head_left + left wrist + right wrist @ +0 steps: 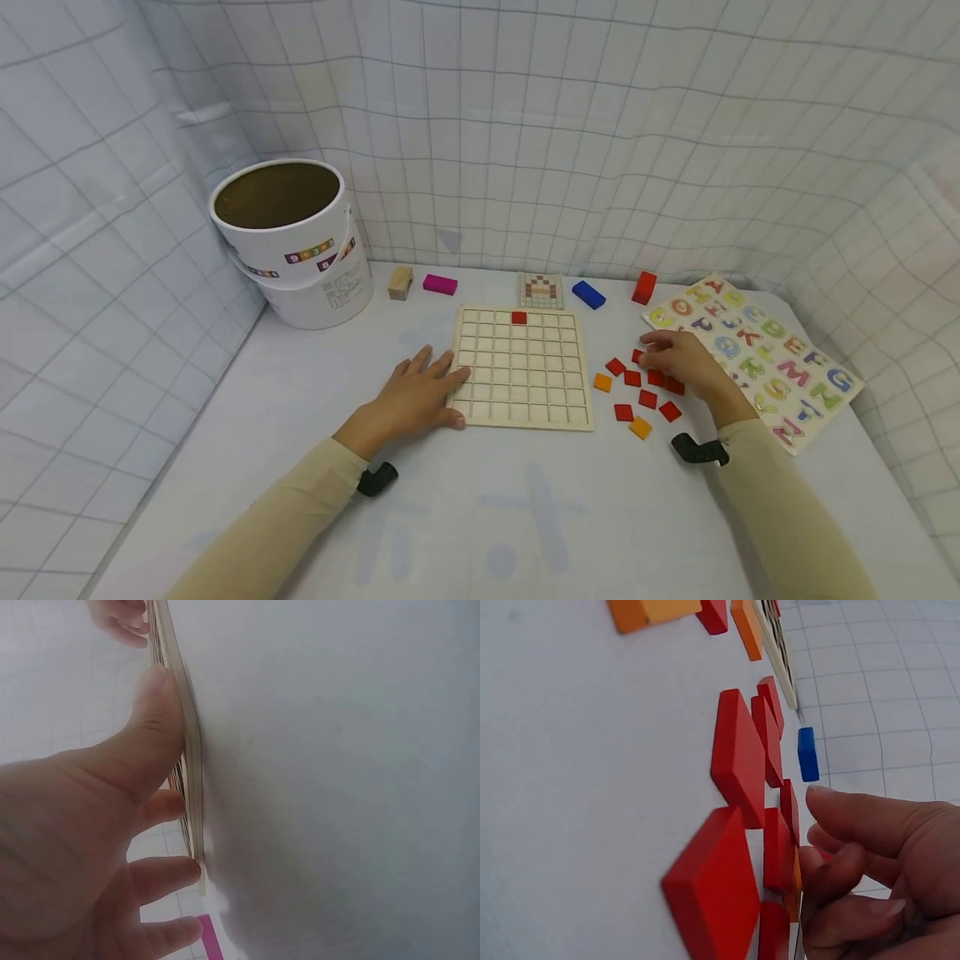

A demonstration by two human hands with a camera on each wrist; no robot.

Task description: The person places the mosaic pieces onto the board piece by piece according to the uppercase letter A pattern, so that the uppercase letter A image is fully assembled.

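Observation:
A pale wooden grid board [525,375] lies at mid-table, with one red square tile [519,317] in its top row. My left hand [420,396] rests spread at the board's left edge; the left wrist view shows the thumb [157,712] against the rim. My right hand [682,362] hovers over loose red tiles [647,399] to the right of the board. Its fingers are loosely bent, thumb and forefinger beside a red tile [637,356], and I see no tile gripped between them. Two orange tiles [602,382] lie among the red ones.
A white bucket [315,275] stands at the back left. Along the back lie a wooden block [401,283], a magenta block [440,285], a small pattern card [540,291], a blue block [588,294] and a red block [644,287]. An alphabet board [780,383] lies at the right.

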